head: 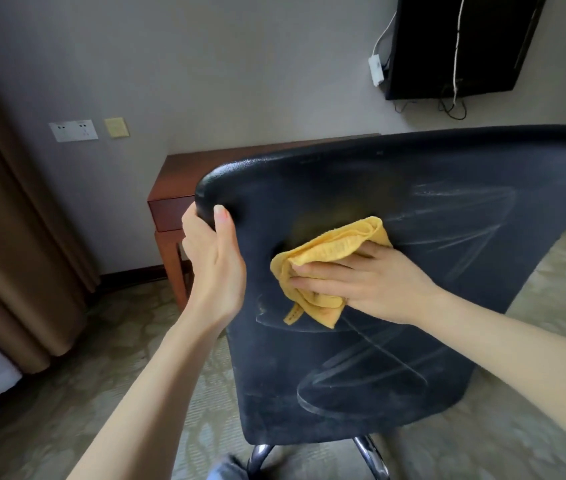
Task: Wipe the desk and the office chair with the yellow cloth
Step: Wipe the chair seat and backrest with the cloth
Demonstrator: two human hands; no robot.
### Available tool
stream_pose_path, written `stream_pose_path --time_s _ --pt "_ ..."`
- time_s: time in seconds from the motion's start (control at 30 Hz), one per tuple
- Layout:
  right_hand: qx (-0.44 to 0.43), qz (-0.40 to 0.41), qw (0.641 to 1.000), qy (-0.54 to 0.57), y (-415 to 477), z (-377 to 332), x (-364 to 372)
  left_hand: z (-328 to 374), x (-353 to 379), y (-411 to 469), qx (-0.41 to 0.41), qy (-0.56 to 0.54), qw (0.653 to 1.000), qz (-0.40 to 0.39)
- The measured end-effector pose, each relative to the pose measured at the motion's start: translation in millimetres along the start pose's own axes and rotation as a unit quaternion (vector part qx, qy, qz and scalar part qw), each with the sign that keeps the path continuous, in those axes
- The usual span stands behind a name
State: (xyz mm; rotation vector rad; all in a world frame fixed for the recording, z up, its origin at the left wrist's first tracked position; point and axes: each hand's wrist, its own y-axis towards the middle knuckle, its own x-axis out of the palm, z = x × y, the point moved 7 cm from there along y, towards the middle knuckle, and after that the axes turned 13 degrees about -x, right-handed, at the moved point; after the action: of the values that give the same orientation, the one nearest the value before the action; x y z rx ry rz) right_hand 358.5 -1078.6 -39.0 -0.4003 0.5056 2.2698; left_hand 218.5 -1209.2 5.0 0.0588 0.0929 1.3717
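Note:
The black office chair [395, 341] fills the middle of the view, its back turned toward me and streaked with pale wipe marks. My left hand [214, 261] grips the upper left corner of the chair back, thumb over the edge. My right hand [375, 285] presses the folded yellow cloth [326, 261] flat against the back, fingers straight and spread over the cloth. The reddish-brown wooden desk [184, 174] stands behind the chair against the wall; the chair hides most of it.
A dark wall-mounted screen [458, 43] with dangling cables hangs at the upper right. Brown curtains [15, 237] fall along the left. Wall sockets [73, 130] sit left of the desk. Patterned carpet [101, 358] covers the floor, and chrome chair legs [368, 448] show at the bottom.

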Motion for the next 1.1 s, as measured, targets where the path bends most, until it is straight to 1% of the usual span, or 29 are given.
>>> stream_pose_path --time_s 0.07,0.13,0.17,0.2,0.23,0.27,0.3,0.33,0.37,0.4,0.43,0.5,0.57,0.6,0.63,0.67,0.73,0.8,0.83,0.9,1.0,1.03,1.1 --pt "-0.015 -0.02 1.0 -0.003 -23 7 -2 5 5 -8 0.031 0.002 0.999 -0.022" --pt "-0.024 -0.037 0.999 -0.028 -44 22 -9 8 7 -21 0.062 0.007 0.997 -0.05" --pt "-0.022 -0.043 0.998 -0.045 -53 31 -14 10 6 -22 0.056 0.0 0.998 -0.039" --pt "-0.016 -0.045 0.997 -0.063 -59 40 -21 11 5 -17 0.025 -0.016 0.999 -0.013" --pt "-0.008 -0.045 0.996 -0.079 -64 50 -28 12 4 -10 -0.029 -0.035 0.999 0.015" --pt "0.003 -0.041 0.995 -0.093 -67 60 -36 11 5 -4 -0.084 -0.045 0.995 0.032" --pt "0.014 -0.035 0.994 -0.104 -68 70 -45 11 4 -2 -0.119 -0.042 0.991 0.042" --pt "0.025 -0.027 0.993 -0.112 -68 79 -54 14 1 -5 -0.117 -0.024 0.991 0.054" --pt "0.038 -0.016 0.992 -0.117 -66 88 -62 20 -4 -14 -0.07 0.001 0.995 0.065" --pt "0.054 0.0 0.992 -0.115 -62 95 -70 28 -7 -28 0.016 0.025 0.998 0.064" --pt "0.072 0.016 0.991 -0.11 -57 101 -77 37 -7 -43 0.111 0.046 0.991 0.059" --pt "0.094 0.048 0.989 -0.103 -39 105 -87 55 -1 -66 0.263 0.093 0.959 0.046" --pt "0.099 0.076 0.987 -0.099 -17 99 -89 78 14 -85 0.387 0.154 0.909 0.023" --pt "0.099 0.09 0.987 -0.094 -6 95 -88 88 23 -95 0.433 0.175 0.884 -0.001" --pt "0.102 0.098 0.986 -0.085 3 90 -84 96 32 -102 0.455 0.186 0.87 -0.032" --pt "0.111 0.101 0.986 -0.074 9 85 -77 100 40 -106 0.453 0.193 0.868 -0.065" --pt "0.15 0.103 0.981 -0.061 16 77 -63 100 53 -110 0.42 0.206 0.878 -0.098" --pt "0.185 0.124 0.974 -0.04 11 64 -50 97 60 -108 0.403 0.239 0.88 -0.085" --pt "0.186 0.126 0.974 -0.029 7 54 -42 95 63 -106 0.402 0.258 0.875 -0.077" --pt "0.162 0.081 0.983 -0.003 -4 28 -21 90 65 -102 0.409 0.306 0.858 -0.058" --pt "0.116 -0.009 0.993 0.028 -30 -3 7 86 65 -95 0.446 0.383 0.809 -0.014" --pt "0.099 -0.028 0.995 0.02 -39 -8 12 85 65 -94 0.455 0.396 0.798 -0.005" --pt "0.061 -0.051 0.997 0.005 -55 -12 17 84 66 -91 0.465 0.403 0.789 0.006"
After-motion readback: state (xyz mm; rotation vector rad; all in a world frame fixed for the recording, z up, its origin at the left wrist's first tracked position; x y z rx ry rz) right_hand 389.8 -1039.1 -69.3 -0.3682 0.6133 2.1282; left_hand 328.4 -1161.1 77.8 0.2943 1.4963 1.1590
